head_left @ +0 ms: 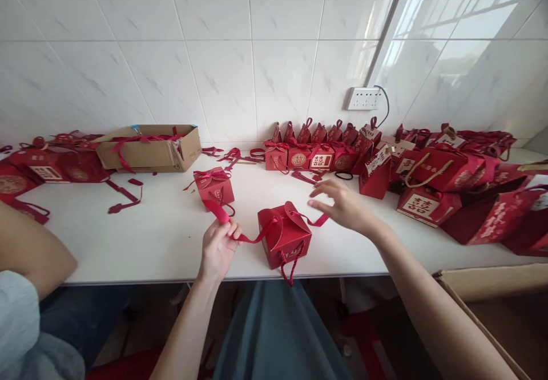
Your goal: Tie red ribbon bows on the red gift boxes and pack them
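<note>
A red gift box (286,237) stands near the front edge of the white table, its flaps folded together on top and a twisted cord handle (293,263) hanging down its front. Red ribbon (252,237) runs through the top and out to both sides. My left hand (220,246) pinches the ribbon's left end, to the left of the box. To the right of the box, my right hand (340,204) hovers with thumb and fingers apart, above the ribbon's other end (320,221). A smaller-looking red box with a bow (214,188) stands behind my left hand.
A cardboard box (158,152) with red ribbons is at the back left. Red gift boxes stand in a row (299,157) by the wall and in a pile (449,174) at right. Another person's arm (34,243) rests at left. An open carton (492,294) is at lower right.
</note>
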`<state>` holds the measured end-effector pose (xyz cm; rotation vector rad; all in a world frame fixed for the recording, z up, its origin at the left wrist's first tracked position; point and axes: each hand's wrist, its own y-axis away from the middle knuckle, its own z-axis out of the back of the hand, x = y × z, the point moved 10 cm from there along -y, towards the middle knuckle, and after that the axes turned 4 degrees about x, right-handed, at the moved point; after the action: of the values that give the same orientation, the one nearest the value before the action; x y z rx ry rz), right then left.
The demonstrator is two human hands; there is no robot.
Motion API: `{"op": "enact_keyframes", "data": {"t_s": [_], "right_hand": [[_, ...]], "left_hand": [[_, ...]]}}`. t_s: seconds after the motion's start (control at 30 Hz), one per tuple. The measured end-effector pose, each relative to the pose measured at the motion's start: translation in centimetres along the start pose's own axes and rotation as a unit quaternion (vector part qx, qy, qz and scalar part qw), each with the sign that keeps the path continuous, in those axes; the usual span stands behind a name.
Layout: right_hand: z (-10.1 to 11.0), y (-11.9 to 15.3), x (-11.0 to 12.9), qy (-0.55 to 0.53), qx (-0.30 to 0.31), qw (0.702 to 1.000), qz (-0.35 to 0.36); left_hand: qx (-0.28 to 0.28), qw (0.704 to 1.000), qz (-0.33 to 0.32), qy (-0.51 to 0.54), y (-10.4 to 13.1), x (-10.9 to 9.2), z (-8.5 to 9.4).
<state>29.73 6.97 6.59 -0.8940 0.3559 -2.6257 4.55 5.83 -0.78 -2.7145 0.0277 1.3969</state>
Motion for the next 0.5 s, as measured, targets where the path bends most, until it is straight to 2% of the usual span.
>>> {"op": "enact_keyframes", "data": {"t_s": [0.07, 0.1, 0.2, 0.3, 0.37, 0.43, 0.5], "right_hand": [[-3.0, -0.4, 1.8, -0.093, 0.117, 0.989, 0.013], [-4.0, -0.5, 2.1, -0.127, 0.151, 0.98, -0.002], [-5.9, -0.5, 1.8, -0.222, 0.215, 0.949, -0.064], [-7.5, 0.1, 1.1, -0.328, 0.291, 0.89, -0.122], [-8.1, 0.6, 0.5, -0.373, 0.323, 0.855, -0.161], [-8.3, 1.0, 0.1, -0.392, 0.341, 0.835, -0.18], [-8.2, 1.3, 0.0, -0.395, 0.353, 0.83, -0.171]], "left_hand": [[-0.004, 0.999, -0.008, -0.031, -0.1, 0.2, -0.1], [-0.012, 0.999, -0.014, -0.051, -0.2, 0.2, 0.2], [-0.02, 0.989, -0.007, -0.144, -0.4, 0.7, 1.1], [0.006, 0.963, 0.011, -0.268, -0.7, 1.2, 1.7], [-0.01, 0.939, 0.005, -0.343, -0.8, 0.9, 2.6], [-0.04, 0.916, 0.015, -0.398, -0.9, 0.7, 3.8], [-0.062, 0.9, 0.039, -0.429, -1.0, 0.5, 5.1]]}}
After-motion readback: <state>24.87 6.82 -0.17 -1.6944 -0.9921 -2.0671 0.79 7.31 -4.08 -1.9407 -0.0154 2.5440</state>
